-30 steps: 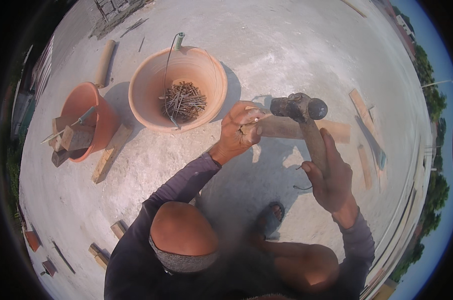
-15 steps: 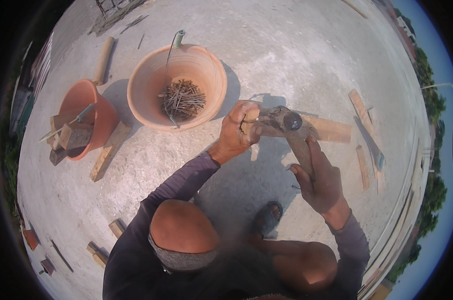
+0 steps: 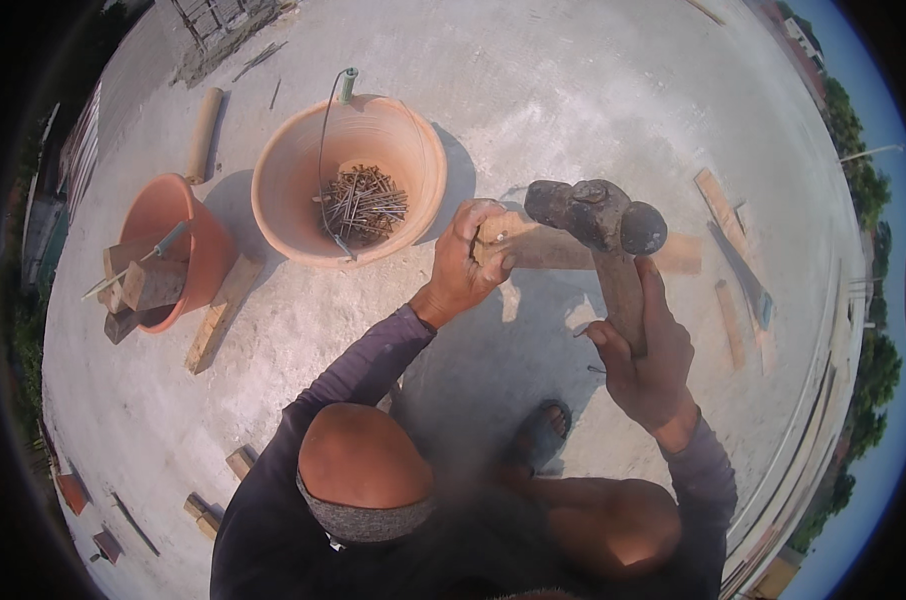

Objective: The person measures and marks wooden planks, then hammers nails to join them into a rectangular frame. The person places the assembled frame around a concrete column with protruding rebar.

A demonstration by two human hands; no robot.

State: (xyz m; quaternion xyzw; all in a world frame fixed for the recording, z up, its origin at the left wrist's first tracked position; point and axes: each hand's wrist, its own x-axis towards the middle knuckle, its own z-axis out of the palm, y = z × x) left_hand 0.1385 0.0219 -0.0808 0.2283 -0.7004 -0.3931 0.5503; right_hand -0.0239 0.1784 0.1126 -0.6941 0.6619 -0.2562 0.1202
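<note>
The right hand (image 3: 653,365) is closed around the wooden handle of a ball-peen hammer (image 3: 595,215), index finger laid along the shaft; both are to the right of the large orange bucket (image 3: 268,200), the hand lying closer to the wearer than the bucket does. The left hand (image 3: 463,265), just off the bucket's lower right side, is clamped on the near end of a wooden board (image 3: 548,247), which runs off to the right, away from the bucket. The hammer's dark head overlaps the board; whether they touch I cannot tell. A small bright spot on the board's end is too tiny to identify.

Inside the bucket lies a heap of nails (image 3: 368,205), with a wire handle bearing a green grip (image 3: 348,85) above. Left of the bucket stands a smaller orange bucket (image 3: 208,260) holding wood blocks (image 3: 153,284); a squared timber offcut (image 3: 223,313) lies between the two. A round post (image 3: 205,135) is beyond, to the bucket's upper left. Far to its right lie wooden strips (image 3: 721,208).
</note>
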